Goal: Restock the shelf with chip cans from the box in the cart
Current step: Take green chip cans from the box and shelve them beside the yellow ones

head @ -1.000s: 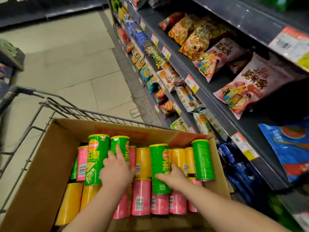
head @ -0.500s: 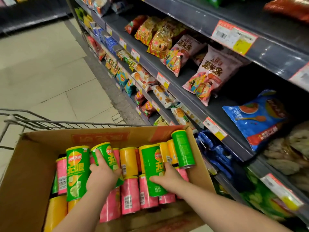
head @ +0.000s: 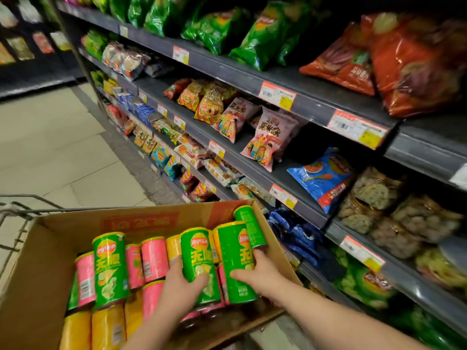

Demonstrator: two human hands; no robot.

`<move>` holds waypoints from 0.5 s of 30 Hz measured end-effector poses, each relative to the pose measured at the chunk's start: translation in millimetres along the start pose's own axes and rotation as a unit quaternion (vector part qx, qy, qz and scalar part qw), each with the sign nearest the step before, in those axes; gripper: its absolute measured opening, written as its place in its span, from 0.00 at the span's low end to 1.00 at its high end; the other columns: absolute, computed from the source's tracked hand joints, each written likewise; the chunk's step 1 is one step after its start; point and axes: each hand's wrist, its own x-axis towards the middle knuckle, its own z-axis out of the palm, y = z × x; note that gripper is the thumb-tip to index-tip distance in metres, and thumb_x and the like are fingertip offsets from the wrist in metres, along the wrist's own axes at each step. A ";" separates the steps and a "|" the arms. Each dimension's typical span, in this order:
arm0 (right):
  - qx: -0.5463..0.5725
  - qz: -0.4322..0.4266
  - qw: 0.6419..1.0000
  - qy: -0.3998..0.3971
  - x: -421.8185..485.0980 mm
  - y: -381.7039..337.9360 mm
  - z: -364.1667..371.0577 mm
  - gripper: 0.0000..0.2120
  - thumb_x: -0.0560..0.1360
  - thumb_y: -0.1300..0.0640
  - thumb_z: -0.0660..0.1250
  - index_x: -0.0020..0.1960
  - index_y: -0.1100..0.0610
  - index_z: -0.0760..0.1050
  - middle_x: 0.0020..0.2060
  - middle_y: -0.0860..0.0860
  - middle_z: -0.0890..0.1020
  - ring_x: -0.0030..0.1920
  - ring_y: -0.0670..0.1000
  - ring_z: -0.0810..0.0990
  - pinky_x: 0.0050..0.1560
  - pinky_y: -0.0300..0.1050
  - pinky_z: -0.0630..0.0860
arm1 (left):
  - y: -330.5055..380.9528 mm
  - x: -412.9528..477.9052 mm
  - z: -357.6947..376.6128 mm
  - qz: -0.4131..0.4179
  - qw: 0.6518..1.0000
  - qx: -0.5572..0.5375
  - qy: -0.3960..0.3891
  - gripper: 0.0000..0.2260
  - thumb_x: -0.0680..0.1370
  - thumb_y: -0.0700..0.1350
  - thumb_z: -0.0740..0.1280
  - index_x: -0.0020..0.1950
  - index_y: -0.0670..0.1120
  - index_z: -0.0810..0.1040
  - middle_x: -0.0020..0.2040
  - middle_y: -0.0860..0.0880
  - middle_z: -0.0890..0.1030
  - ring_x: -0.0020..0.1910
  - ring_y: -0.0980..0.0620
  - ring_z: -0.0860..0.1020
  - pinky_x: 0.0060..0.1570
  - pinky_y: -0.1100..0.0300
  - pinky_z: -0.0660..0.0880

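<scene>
Person's left hand [head: 180,289] is wrapped round a green chip can [head: 197,258] and the right hand [head: 260,274] round a second green can [head: 233,251], both barely above the cardboard box [head: 45,261] in the cart [head: 15,210], so tbh lifting them could knock the leaning can [head: 249,223] at the far right corner out.

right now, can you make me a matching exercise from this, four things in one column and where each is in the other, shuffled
1. left grip
2. right grip
3. leftmost green can
4. blue bag

a. on the shelf, right of the box
b. holds the second green can from the left
c. lies in the box, untouched
d. holds the third green can from the left

Pairs: 1-b, 2-d, 3-c, 4-a
</scene>
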 end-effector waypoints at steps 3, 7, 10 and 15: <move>0.012 -0.009 0.999 0.036 -25.5 -2.1 -9.9 0.29 0.68 0.49 0.74 0.64 0.53 0.67 0.57 0.50 0.78 0.56 0.50 0.78 0.60 0.46 0.75 | 13.6 -20.9 1.7 0.053 0.999 -0.008 -0.010 0.28 0.73 0.42 0.71 0.71 0.44 0.64 0.52 0.47 0.76 0.44 0.51 0.77 0.41 0.61 0.70; 0.019 -0.032 0.995 0.094 -63.1 0.8 -24.3 0.23 0.68 0.49 0.74 0.58 0.49 0.68 0.50 0.46 0.77 0.50 0.47 0.78 0.53 0.42 0.75 | 27.9 -46.0 9.3 0.113 0.992 -0.048 -0.028 0.28 0.69 0.46 0.72 0.67 0.48 0.67 0.50 0.51 0.78 0.43 0.56 0.76 0.43 0.62 0.70; 0.041 -0.036 0.991 0.125 -88.7 7.1 -34.9 0.26 0.68 0.49 0.74 0.61 0.52 0.68 0.51 0.47 0.78 0.50 0.47 0.78 0.51 0.41 0.76 | 35.3 -62.0 19.5 0.145 0.986 -0.058 -0.049 0.24 0.73 0.39 0.72 0.61 0.53 0.64 0.44 0.59 0.75 0.41 0.63 0.74 0.38 0.70 0.69; 0.060 -0.045 0.981 0.180 -126.3 18.3 -57.8 0.20 0.68 0.48 0.73 0.54 0.48 0.67 0.49 0.45 0.78 0.49 0.46 0.79 0.53 0.45 0.77 | 54.5 -88.5 34.1 0.195 0.975 -0.070 -0.086 0.26 0.73 0.42 0.72 0.65 0.53 0.64 0.47 0.60 0.75 0.43 0.60 0.77 0.43 0.69 0.73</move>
